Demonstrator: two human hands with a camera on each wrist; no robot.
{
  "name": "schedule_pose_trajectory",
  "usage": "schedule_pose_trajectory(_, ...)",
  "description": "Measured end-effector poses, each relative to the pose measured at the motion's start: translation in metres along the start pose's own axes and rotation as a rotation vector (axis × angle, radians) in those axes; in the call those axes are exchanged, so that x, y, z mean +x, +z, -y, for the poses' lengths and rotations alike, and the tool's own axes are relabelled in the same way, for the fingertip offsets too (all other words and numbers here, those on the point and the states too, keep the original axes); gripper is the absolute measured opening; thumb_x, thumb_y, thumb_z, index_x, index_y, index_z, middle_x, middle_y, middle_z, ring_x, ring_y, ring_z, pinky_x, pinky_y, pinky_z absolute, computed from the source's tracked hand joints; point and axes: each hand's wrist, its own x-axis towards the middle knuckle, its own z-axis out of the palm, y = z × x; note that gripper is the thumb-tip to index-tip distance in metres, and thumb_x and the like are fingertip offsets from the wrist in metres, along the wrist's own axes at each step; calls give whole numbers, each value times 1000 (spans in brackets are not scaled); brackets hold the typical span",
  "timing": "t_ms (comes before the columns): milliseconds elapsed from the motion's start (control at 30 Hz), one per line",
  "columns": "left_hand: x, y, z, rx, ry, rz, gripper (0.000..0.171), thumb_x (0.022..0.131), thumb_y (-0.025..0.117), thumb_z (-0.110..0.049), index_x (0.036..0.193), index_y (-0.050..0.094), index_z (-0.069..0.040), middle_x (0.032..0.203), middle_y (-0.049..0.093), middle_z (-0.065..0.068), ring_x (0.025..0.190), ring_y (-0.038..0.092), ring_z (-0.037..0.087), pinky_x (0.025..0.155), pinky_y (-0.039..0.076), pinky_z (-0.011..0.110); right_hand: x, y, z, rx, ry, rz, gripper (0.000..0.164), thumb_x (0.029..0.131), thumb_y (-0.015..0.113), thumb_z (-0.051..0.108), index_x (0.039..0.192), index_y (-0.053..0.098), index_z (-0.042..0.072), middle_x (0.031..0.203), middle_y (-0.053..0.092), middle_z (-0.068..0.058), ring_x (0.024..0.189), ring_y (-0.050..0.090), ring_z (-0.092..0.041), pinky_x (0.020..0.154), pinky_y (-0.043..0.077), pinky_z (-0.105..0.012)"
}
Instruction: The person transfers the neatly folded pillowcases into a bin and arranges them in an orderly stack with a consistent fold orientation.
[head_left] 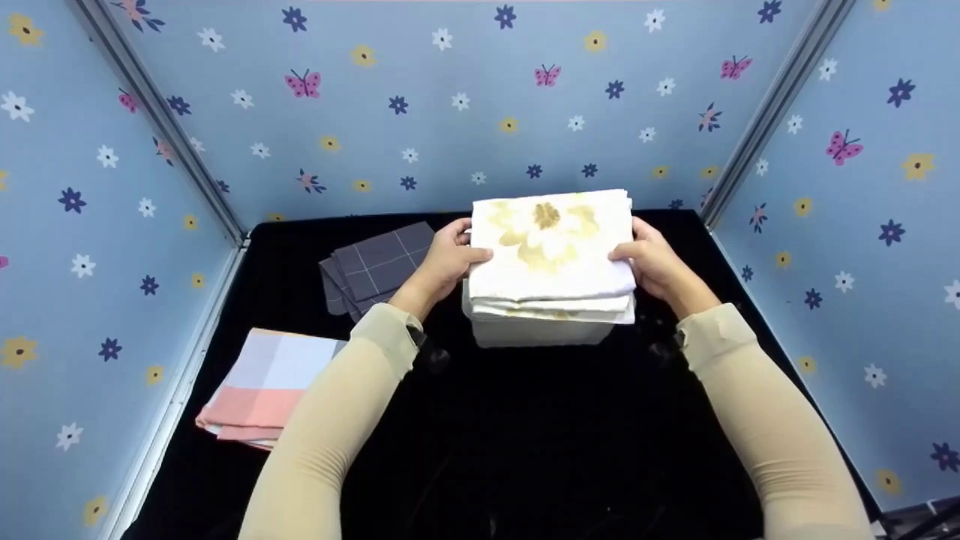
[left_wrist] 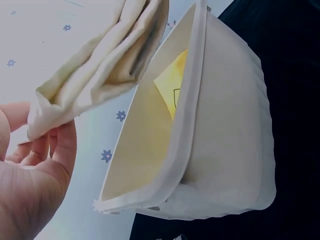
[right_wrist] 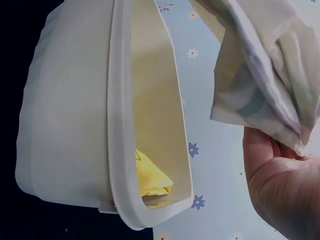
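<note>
Both hands hold a folded white cloth (head_left: pixel 553 247) with a yellow-brown flower print above a pale plastic bin (head_left: pixel 540 334). My left hand (head_left: pixel 450 259) pinches its left edge, thumb on top and fingers underneath. On the opposite edge my right hand (head_left: pixel 654 259) grips in the same way. From the left wrist view, the cloth's folded layers (left_wrist: pixel 100 70) hang over the bin's open side (left_wrist: pixel 192 100). Inside the bin lies a yellow cloth (right_wrist: pixel 151 175), partly hidden by the rim in the right wrist view.
A dark grey folded cloth (head_left: pixel 379 262) with thin light lines lies left of the bin. Nearer the front left is a pink, grey and white checked cloth (head_left: pixel 262 390), partly behind the left sleeve. Flower-patterned panels (head_left: pixel 465 112) stand around the black table surface (head_left: pixel 555 450).
</note>
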Motion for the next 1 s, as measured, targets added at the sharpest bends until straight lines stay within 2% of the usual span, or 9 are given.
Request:
schedule_pose_trajectory(133, 2, 3, 0, 16, -6, -39, 61, 94, 72, 12, 152, 54, 3, 110, 68, 10, 85, 70, 16, 68, 63, 25, 3, -1, 0, -68, -7, -70, 63, 89, 51, -18, 149, 41, -4, 118, 62, -9, 96, 71, -15, 80, 65, -27)
schedule_pose_trajectory(300, 5, 7, -1, 21, -1, -68, 61, 94, 72, 11, 152, 54, 6, 108, 67, 10, 87, 68, 16, 72, 62, 24, 7, -3, 1, -133, -14, -156, 61, 90, 59, -15, 149, 44, -8, 114, 66, -7, 94, 70, -13, 79, 63, -24)
schedule_pose_trajectory(533, 8, 6, -6, 84, -7, -79, 61, 98, 72, 5, 156, 51, 3, 129, 67, 20, 94, 66, 18, 72, 58, 23, 12, -5, 3, -160, -19, -216, 61, 95, 70, -9, 151, 46, -6, 117, 68, -8, 91, 73, -11, 76, 65, -25)
schedule_pose_trajectory(700, 13, 4, -8, 138, -6, -82, 60, 100, 71, 3, 157, 52, 1, 139, 65, 23, 101, 66, 20, 74, 57, 24, 16, -8, 6, -163, 3, -214, 60, 98, 72, -4, 153, 48, -4, 115, 69, -6, 87, 74, -12, 73, 65, -26)
schedule_pose_trajectory(1000, 19, 3, -1, 166, -5, -106, 58, 97, 67, 8, 153, 54, 5, 136, 66, 25, 108, 68, 25, 85, 61, 29, 21, -10, 4, -130, 74, -168, 64, 95, 57, -10, 157, 46, -1, 113, 67, -3, 80, 69, -12, 65, 63, -27)
